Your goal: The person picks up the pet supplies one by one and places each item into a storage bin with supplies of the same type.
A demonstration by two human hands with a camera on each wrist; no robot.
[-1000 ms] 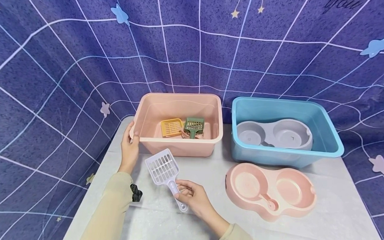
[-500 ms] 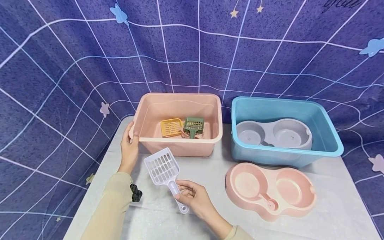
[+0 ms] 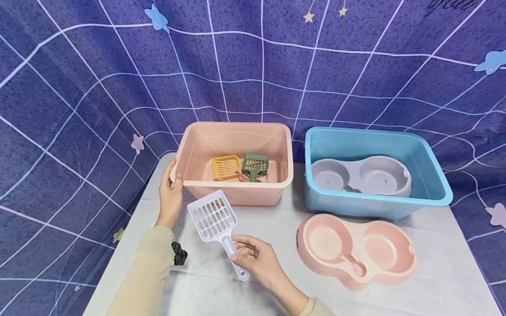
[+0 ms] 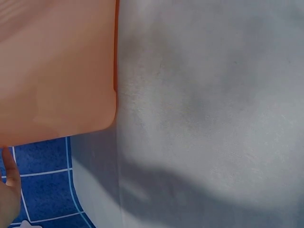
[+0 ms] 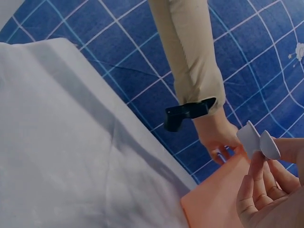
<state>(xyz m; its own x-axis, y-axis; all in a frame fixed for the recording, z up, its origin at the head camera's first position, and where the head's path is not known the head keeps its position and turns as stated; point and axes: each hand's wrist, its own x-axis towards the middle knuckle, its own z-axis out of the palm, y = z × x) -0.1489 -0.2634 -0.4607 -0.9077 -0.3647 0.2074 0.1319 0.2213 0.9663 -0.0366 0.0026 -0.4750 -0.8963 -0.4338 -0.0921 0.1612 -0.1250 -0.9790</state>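
Note:
In the head view, my right hand [image 3: 257, 263] pinches the handle of a lavender litter scoop [image 3: 211, 217] between thumb and fingers. The slotted head points up and left, in front of the pink litter box [image 3: 235, 194]. My left hand [image 3: 170, 194] grips that box's rim at its left front corner, thumb on the rim. Inside the box lie a yellow litter scoop [image 3: 226, 168] and a green litter scoop [image 3: 255, 165]; something pinkish is partly hidden beneath them. In the right wrist view, only the handle end of the lavender scoop [image 5: 259, 140] shows.
Right of the pink box stands a blue litter box [image 3: 377, 205] holding a grey double bowl [image 3: 353, 173]. A pink double bowl [image 3: 358, 245] lies in front of it on the white-covered table [image 3: 214, 296]. A dark blue patterned curtain [image 3: 239, 60] hangs behind.
The lavender scoop's head has risen slightly up and left in the head view, the right hand keeping its hold. My left hand has stayed on the box rim.

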